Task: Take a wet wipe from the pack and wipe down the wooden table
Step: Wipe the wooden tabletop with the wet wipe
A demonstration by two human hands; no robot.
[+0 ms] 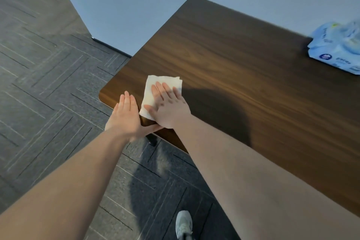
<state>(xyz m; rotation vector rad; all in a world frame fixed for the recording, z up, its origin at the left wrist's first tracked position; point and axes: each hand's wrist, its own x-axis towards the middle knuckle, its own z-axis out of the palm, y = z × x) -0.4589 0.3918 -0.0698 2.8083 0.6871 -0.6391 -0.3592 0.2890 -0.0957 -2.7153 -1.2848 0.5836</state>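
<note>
Hands both flat, fingers released: right [169,106] presses one wipe [155,91], left [124,117] rests on one table [243,64] edge.

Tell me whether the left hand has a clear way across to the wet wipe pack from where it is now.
Probably not directly. The left hand rests at the near table corner, and the right hand, pressing the wipe, lies between it and the wet wipe pack across the table.

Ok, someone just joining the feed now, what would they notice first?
First, the right hand pressed flat on a white wet wipe near the corner of the dark wooden table. Next to it, the left hand rests open against the table's edge. Further off, at the right border of the view, a light blue wipe pack lies on the tabletop.
</note>
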